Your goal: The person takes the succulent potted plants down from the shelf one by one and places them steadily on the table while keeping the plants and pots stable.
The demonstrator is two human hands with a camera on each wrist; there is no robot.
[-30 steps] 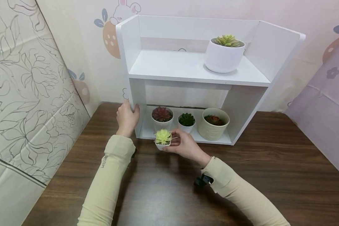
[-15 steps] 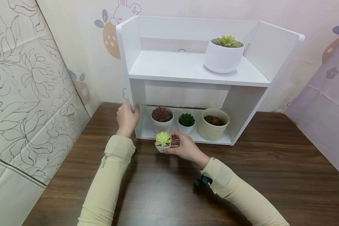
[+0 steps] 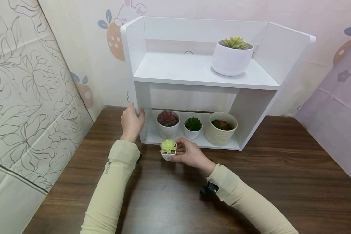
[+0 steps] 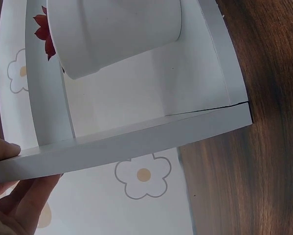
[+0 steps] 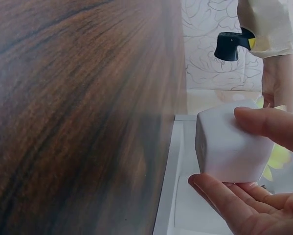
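My right hand pinches a small white pot with a yellow-green succulent, in front of the shelf's lower front edge. In the right wrist view, thumb and fingers hold the square white pot from opposite sides, above the table. My left hand grips the left side panel of the white shelf; the left wrist view shows thumb and fingers on either side of the board. On the lower level stand a red succulent, a small dark green succulent and a cream pot with a reddish plant.
On the upper level, a large white pot with a green succulent stands toward the right. The shelf rests on a dark wooden table against a patterned wall covering. Another line-drawn covering borders the table at left.
My right hand has moved the yellow-green succulent slightly toward me, away from the shelf's front edge. The left hand keeps its grip on the side panel.
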